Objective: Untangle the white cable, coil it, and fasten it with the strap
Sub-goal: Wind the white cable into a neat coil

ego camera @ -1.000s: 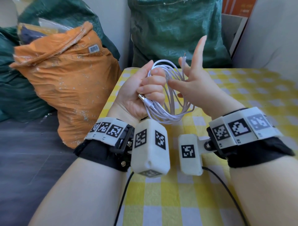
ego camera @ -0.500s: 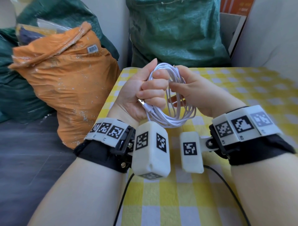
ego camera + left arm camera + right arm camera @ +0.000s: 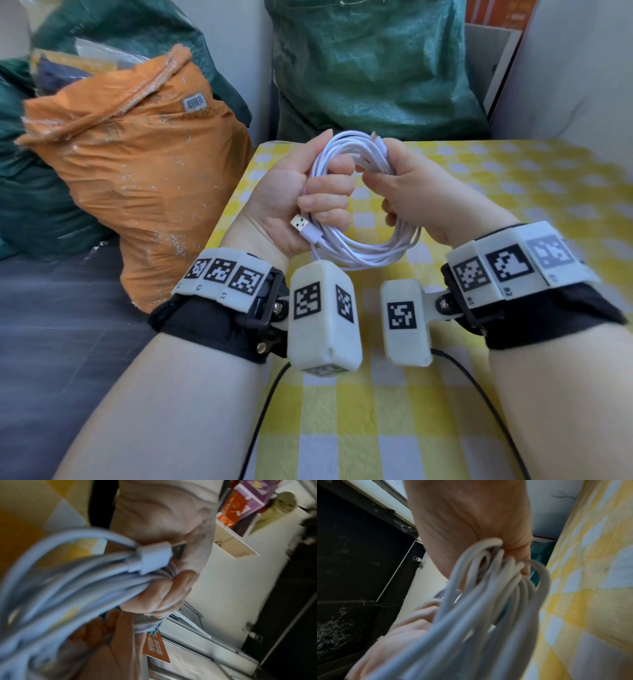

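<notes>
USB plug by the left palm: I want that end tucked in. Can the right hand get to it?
Probably yes. The USB plug sticks out bare below the left hand, but the right hand grips the white cable and must release first.

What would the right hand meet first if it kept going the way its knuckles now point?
Probably the left hand: the right hand grips the white cable coil facing it, nearly touching. Depth is hard to judge.
</notes>
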Motion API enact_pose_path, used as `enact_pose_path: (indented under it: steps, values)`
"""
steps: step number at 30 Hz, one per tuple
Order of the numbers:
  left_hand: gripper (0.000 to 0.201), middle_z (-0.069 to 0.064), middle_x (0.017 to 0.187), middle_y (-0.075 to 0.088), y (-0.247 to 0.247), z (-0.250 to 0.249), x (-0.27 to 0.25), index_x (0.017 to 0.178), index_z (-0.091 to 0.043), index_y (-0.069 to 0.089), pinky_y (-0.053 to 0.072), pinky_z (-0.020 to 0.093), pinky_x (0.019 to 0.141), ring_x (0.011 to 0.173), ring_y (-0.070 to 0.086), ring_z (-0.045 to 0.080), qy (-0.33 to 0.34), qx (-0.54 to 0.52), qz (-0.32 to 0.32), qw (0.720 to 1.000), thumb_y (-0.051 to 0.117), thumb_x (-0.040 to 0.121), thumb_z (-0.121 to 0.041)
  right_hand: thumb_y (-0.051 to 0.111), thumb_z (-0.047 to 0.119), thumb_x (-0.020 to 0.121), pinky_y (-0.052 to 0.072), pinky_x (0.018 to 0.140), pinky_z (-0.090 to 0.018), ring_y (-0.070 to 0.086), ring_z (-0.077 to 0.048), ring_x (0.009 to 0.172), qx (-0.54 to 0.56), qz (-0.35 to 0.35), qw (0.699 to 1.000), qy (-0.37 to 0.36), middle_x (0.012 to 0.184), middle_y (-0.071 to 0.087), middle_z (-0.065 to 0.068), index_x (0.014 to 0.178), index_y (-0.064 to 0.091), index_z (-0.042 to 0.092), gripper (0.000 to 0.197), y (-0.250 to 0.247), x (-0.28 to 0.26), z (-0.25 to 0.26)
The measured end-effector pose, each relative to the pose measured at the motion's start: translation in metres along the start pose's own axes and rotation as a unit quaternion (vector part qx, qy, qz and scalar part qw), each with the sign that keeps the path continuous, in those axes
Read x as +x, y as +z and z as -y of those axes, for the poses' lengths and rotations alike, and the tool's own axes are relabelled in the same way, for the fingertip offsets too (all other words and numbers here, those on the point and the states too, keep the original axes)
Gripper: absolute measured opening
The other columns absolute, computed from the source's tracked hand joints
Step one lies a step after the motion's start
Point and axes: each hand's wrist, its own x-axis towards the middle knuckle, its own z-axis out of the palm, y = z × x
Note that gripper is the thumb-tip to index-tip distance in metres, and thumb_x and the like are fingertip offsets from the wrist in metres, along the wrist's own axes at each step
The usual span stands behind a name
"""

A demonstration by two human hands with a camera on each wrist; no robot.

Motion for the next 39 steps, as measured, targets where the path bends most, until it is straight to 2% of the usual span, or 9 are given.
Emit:
enact_pose_path:
  steps: [7, 14, 18, 25, 27, 31, 35, 37, 39]
  values:
    - [0.042, 0.001, 0.061, 0.049, -0.003, 0.001, 0.000, 0.098, -0.008, 0.060, 0.046, 0.020, 0.049, 0.049, 0.050, 0.011, -0.005, 0.141, -0.094, 0.986, 0.041, 0.095, -0.045, 0.043, 0.010, 0.095, 0.028, 0.049, -0.026, 0.037, -0.011, 0.054, -0.171, 0.002, 0.985, -0.024, 0.064, 0.042, 0.005, 0.096, 0.055, 0.019, 0.015, -0.006, 0.000, 0.001]
    - [0.046, 0.005, 0.067, 0.060, -0.002, -0.002, -0.005, 0.082, -0.011, 0.064, 0.049, 0.028, 0.064, 0.057, 0.055, 0.016, -0.023, 0.292, -0.122, 0.948, 0.043, 0.094, -0.050, 0.044, 0.021, 0.098, 0.035, 0.058, -0.026, 0.051, -0.017, 0.077, -0.244, 0.075, 0.966, -0.034, 0.087, 0.057, 0.004, 0.112, 0.058, 0.027, 0.021, 0.001, -0.010, 0.021]
    - [0.031, 0.006, 0.061, 0.058, -0.004, -0.006, -0.010, 0.082, -0.011, 0.063, 0.047, 0.028, 0.059, 0.048, 0.051, 0.015, -0.019, 0.316, -0.128, 0.940, 0.048, 0.094, -0.036, 0.041, 0.024, 0.100, 0.037, 0.056, -0.020, 0.052, -0.017, 0.075, -0.267, 0.091, 0.959, -0.027, 0.087, 0.055, 0.005, 0.117, 0.053, 0.029, 0.022, 0.006, -0.014, 0.027]
    - [0.026, -0.001, 0.050, 0.044, -0.006, -0.009, -0.014, 0.085, -0.014, 0.058, 0.031, 0.017, 0.039, 0.037, 0.036, 0.008, 0.000, 0.361, -0.116, 0.925, 0.053, 0.091, -0.039, 0.043, 0.025, 0.099, 0.048, 0.083, -0.034, 0.060, -0.024, 0.100, -0.269, 0.091, 0.959, -0.023, 0.122, 0.061, -0.001, 0.135, 0.046, 0.031, 0.037, 0.011, -0.009, 0.025]
    - [0.022, -0.005, 0.047, 0.039, -0.007, -0.011, -0.016, 0.083, -0.014, 0.055, 0.030, 0.017, 0.038, 0.037, 0.033, 0.006, -0.005, 0.343, -0.103, 0.934, 0.049, 0.095, -0.031, 0.049, 0.024, 0.096, 0.048, 0.077, -0.028, 0.061, -0.021, 0.098, -0.232, 0.078, 0.969, -0.026, 0.130, 0.057, 0.001, 0.143, 0.036, 0.033, 0.050, 0.010, -0.008, 0.023]
    - [0.025, -0.007, 0.044, 0.035, -0.013, -0.017, -0.025, 0.075, -0.014, 0.054, 0.028, 0.016, 0.038, 0.035, 0.031, 0.004, 0.015, 0.313, -0.116, 0.943, 0.046, 0.096, -0.025, 0.058, 0.029, 0.090, 0.038, 0.048, -0.012, 0.055, -0.012, 0.068, -0.186, 0.061, 0.979, -0.050, 0.100, 0.061, 0.007, 0.142, 0.039, 0.030, 0.056, 0.011, -0.003, 0.022]
    - [0.023, -0.005, 0.049, 0.042, -0.021, -0.025, -0.042, 0.079, -0.013, 0.059, 0.032, 0.017, 0.039, 0.037, 0.035, 0.005, 0.025, 0.328, -0.161, 0.930, 0.048, 0.096, -0.024, 0.060, 0.031, 0.090, 0.038, 0.060, -0.014, 0.051, -0.006, 0.070, -0.152, 0.076, 0.984, -0.060, 0.094, 0.056, 0.008, 0.139, 0.045, 0.028, 0.052, 0.020, -0.003, 0.028]
    - [0.022, -0.003, 0.054, 0.051, -0.027, -0.028, -0.053, 0.083, -0.011, 0.060, 0.036, 0.018, 0.040, 0.038, 0.041, 0.005, 0.019, 0.327, -0.184, 0.927, 0.048, 0.096, -0.023, 0.058, 0.031, 0.091, 0.038, 0.054, -0.008, 0.053, -0.002, 0.068, -0.140, 0.086, 0.984, -0.069, 0.086, 0.059, 0.009, 0.132, 0.052, 0.029, 0.042, 0.025, -0.006, 0.032]
    - [0.021, -0.003, 0.054, 0.052, -0.032, -0.029, -0.064, 0.087, -0.009, 0.060, 0.039, 0.019, 0.042, 0.038, 0.041, 0.005, 0.015, 0.312, -0.210, 0.926, 0.047, 0.097, -0.022, 0.051, 0.035, 0.095, 0.043, 0.064, -0.012, 0.057, -0.002, 0.075, -0.115, 0.114, 0.984, -0.069, 0.086, 0.063, 0.012, 0.119, 0.060, 0.033, 0.026, 0.026, -0.009, 0.031]
